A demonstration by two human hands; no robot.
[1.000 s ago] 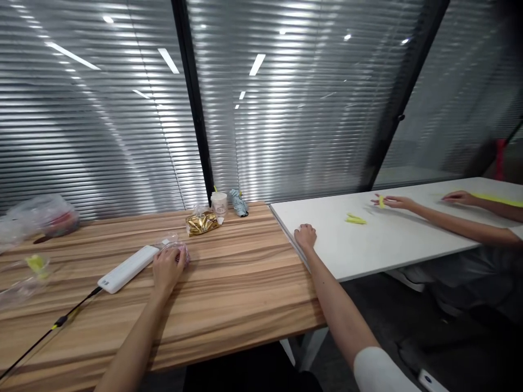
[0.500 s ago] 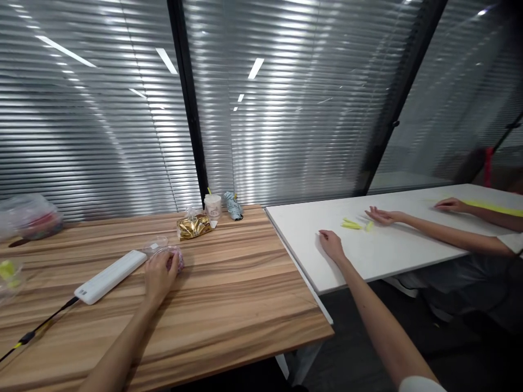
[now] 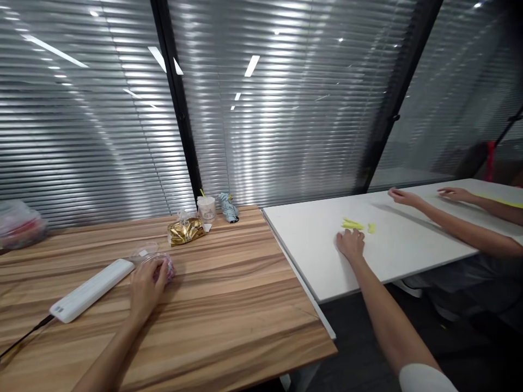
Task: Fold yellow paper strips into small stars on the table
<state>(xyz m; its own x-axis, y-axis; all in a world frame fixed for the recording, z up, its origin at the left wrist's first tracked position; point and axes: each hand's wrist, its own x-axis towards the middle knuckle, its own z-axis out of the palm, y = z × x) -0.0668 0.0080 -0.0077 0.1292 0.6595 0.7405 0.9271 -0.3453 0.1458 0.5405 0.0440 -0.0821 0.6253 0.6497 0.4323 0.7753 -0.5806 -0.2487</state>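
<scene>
My left hand (image 3: 146, 289) rests cupped on a small round transparent tub (image 3: 163, 267) with pink contents, on the wooden table (image 3: 229, 305). The fingers wrap its near side and hide part of it. My right hand (image 3: 350, 244) lies palm down on the white table (image 3: 310, 256), just below two small yellow pieces (image 3: 352, 224) and a third yellow scrap (image 3: 371, 228). It holds nothing. A co-worker's hands (image 3: 402, 196) (image 3: 455, 194) lie farther right on the white table, near a long yellow strip (image 3: 500, 202).
Beside my left hand lie a white power strip (image 3: 92, 290) with a black cable and a transparent lid (image 3: 143, 251). Behind them stand a gold foil packet (image 3: 186, 231), a paper cup (image 3: 206, 208) and a blue-grey wrapper (image 3: 227, 207). A plastic bag (image 3: 20, 225) sits far left. Glass and blinds stand behind.
My right hand has slid across the white table towards the yellow pieces. The co-worker's nearer hand has drawn back from them. My view has turned, shifting everything left; my left hand stays on the tub.
</scene>
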